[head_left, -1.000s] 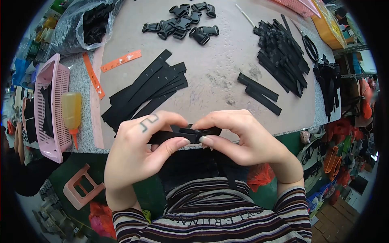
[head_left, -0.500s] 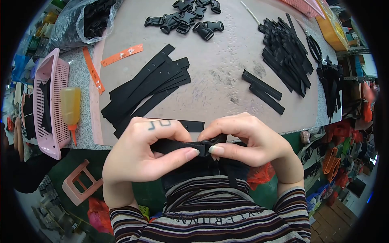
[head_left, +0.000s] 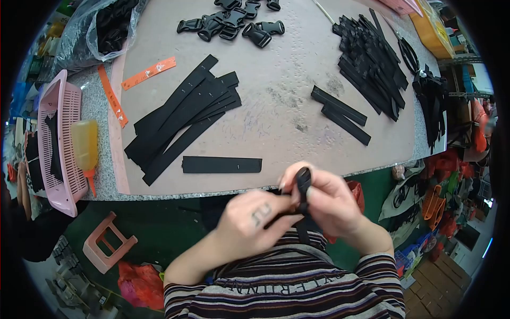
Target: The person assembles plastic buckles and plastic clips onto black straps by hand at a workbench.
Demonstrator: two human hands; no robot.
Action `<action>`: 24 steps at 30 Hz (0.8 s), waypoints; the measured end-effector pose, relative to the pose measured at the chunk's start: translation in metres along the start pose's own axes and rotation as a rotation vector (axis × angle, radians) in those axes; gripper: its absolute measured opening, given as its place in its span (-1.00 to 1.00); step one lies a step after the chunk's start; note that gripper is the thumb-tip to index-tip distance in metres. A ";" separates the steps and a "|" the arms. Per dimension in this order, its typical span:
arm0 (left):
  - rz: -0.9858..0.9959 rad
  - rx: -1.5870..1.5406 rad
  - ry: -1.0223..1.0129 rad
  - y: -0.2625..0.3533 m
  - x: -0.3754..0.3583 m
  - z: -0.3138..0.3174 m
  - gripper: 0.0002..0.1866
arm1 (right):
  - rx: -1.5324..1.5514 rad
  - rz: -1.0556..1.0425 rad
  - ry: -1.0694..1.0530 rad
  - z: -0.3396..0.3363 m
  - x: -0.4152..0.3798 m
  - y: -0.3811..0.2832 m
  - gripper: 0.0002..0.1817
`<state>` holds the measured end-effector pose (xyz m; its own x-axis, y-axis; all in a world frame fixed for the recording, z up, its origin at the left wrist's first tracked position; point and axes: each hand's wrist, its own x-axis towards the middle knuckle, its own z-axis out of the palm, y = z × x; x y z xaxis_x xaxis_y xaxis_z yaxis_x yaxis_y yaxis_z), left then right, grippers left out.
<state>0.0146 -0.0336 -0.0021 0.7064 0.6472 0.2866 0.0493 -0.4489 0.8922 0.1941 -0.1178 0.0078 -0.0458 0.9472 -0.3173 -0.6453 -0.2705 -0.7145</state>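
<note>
Near the table's front edge, my right hand (head_left: 334, 204) pinches a black buckle with strap (head_left: 303, 183), held up on end. My left hand (head_left: 255, 218) is closed on the strap just beside it, its fingertips touching the lower part; the strap inside is mostly hidden. A single black strip (head_left: 222, 164) lies flat on the table above my left hand. Farther up on the left is a fanned pile of black strips (head_left: 186, 106). Two more strips (head_left: 340, 114) lie right of centre. Several black buckles (head_left: 232, 21) sit at the top.
A heap of folded black straps (head_left: 372, 64) and scissors (head_left: 408, 56) are at the right. On the left are orange strips (head_left: 149, 73), a glue bottle (head_left: 85, 146), a pink basket (head_left: 68, 159) and a plastic bag (head_left: 79, 45). A pink stool (head_left: 109, 244) stands on the floor.
Both hands have moved down from the table edge, my left one also rightward. The buckle is turned upright, and the single strip is uncovered. The view has shifted slightly.
</note>
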 end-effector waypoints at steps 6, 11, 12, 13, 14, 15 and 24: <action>-0.126 0.515 -0.028 -0.021 0.022 -0.055 -0.79 | -0.255 0.213 0.049 -0.010 -0.003 -0.039 -0.76; -0.181 0.563 -0.138 -0.023 0.026 -0.056 -0.77 | -0.299 0.176 0.020 -0.007 0.034 -0.022 -0.71; -0.205 0.548 -0.161 -0.022 0.026 -0.057 -0.77 | -0.308 0.155 0.011 -0.008 0.039 -0.016 -0.71; -0.227 0.534 -0.182 -0.021 0.027 -0.058 -0.76 | -0.337 0.169 0.002 -0.004 0.045 -0.018 -0.71; -0.199 0.542 -0.211 -0.020 0.028 -0.059 -0.75 | -0.366 0.183 -0.005 0.001 0.050 -0.021 -0.71; -0.171 0.549 -0.241 -0.018 0.028 -0.062 -0.74 | -0.395 0.197 -0.010 0.004 0.054 -0.022 -0.71; -0.502 -0.385 0.248 -0.001 0.005 -0.095 -0.56 | -0.541 0.209 -0.078 0.003 0.053 -0.021 -0.73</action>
<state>-0.0487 0.0285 0.0311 0.4782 0.8628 -0.1638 0.0412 0.1643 0.9856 0.2027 -0.0612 0.0076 -0.1991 0.8685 -0.4539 -0.1359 -0.4832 -0.8649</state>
